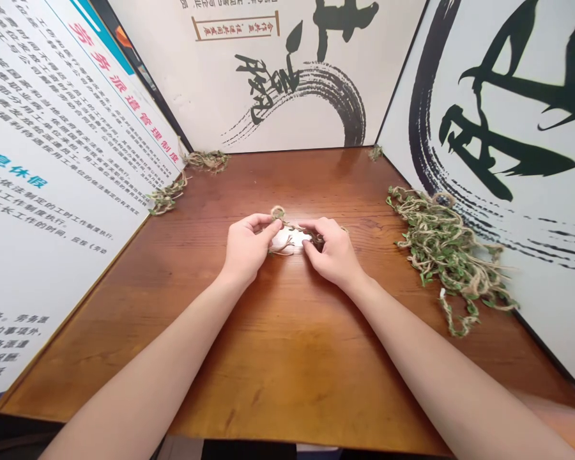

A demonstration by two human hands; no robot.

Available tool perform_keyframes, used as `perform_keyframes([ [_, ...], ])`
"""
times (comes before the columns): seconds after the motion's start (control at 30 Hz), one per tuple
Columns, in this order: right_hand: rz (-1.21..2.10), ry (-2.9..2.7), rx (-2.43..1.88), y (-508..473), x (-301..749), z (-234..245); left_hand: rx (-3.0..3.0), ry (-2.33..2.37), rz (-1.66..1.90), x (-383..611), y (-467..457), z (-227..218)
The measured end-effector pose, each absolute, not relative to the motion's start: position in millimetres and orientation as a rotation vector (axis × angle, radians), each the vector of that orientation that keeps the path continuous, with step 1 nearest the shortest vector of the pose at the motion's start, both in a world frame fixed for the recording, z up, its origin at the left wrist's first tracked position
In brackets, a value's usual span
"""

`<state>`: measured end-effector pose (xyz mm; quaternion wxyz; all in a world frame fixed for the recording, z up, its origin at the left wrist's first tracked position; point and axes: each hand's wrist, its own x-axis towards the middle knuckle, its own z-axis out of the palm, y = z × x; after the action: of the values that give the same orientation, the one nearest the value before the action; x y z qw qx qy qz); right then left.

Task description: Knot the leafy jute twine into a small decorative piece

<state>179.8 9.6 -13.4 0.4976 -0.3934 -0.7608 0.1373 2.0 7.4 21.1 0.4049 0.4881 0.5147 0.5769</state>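
Note:
Near the middle of the table, my left hand (pixel 250 248) pinches a piece of leafy jute twine (pixel 278 213) between thumb and fingers, with a small loop standing up above the fingertips. My right hand (pixel 332 248) is curled around a darker part of the same twine, partly hidden by the fingers. Between the two hands lies a small white flat piece (pixel 290 239), perhaps a card. Loose twine ends cross over it, and the right thumb touches its edge.
A large tangled heap of leafy twine (pixel 450 246) lies on the right of the wooden table (pixel 278 358). Smaller twine bits (pixel 206 161) sit at the back left, with another clump (pixel 167 197) by the left panel. Upright printed panels (pixel 287 121) border the table.

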Motion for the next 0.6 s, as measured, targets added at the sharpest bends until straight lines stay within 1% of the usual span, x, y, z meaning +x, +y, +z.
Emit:
perform_keyframes([
  [0.23,0.375,-1.767,-0.997,12,182,-14,1.012,1.401,1.638,-6,19,26],
  [0.33,0.15,-1.575,-1.045,12,187,-11,0.955,1.432,1.709,-9,23,23],
  [0.43,-0.129,-1.303,-1.306,15,193,-10,0.931,1.448,1.759,-12,26,21],
  [0.5,-0.158,-1.253,-1.47,18,195,-13,0.938,1.461,1.77,-12,26,21],
  [0.6,-0.083,-1.356,-1.545,20,192,-20,0.974,1.464,1.774,-10,25,20],
])
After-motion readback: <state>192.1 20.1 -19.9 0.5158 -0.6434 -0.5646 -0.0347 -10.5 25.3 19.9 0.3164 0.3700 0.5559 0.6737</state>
